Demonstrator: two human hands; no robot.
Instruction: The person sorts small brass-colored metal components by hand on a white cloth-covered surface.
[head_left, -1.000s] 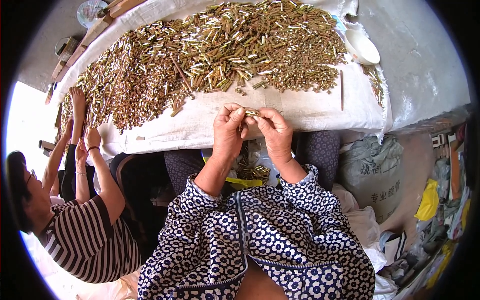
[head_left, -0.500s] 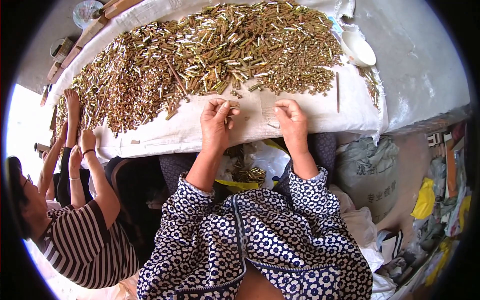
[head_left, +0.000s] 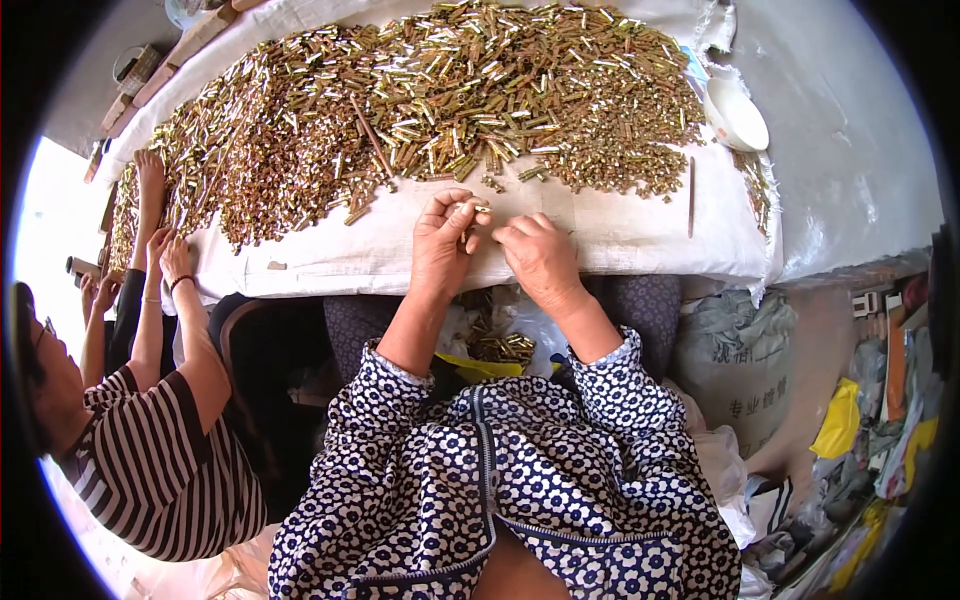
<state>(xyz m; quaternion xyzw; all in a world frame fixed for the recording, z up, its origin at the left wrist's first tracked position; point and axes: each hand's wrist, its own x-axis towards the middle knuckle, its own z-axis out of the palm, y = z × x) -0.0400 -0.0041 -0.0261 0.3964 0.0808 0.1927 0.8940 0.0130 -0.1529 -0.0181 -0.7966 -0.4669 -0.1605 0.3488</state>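
My left hand (head_left: 441,243) is closed just in front of the heap, pinching a small shiny brass-coloured metal piece (head_left: 482,209) between thumb and forefinger. Close beside it, my right hand (head_left: 541,262) is closed too, with its fingertips turned toward the left hand. Whatever those right fingers hold is hidden behind the knuckles. Beyond both hands spreads a large heap of brass-coloured metal tubes and small pieces (head_left: 470,95) on a pale cloth (head_left: 620,235). A few loose pieces (head_left: 492,184) lie between the heap and my left hand.
A thin brown stick (head_left: 691,197) lies right of my hands; another stick (head_left: 372,138) rests on the heap. A white bowl (head_left: 737,114) stands at the far right. Co-workers' hands (head_left: 175,258) are at the left edge. More brass pieces (head_left: 500,347) sit in a bag below the table edge.
My right hand has moved left, close to my left hand, and turned its knuckles up. The left hand still pinches its piece. The co-worker's hands at left have come together.
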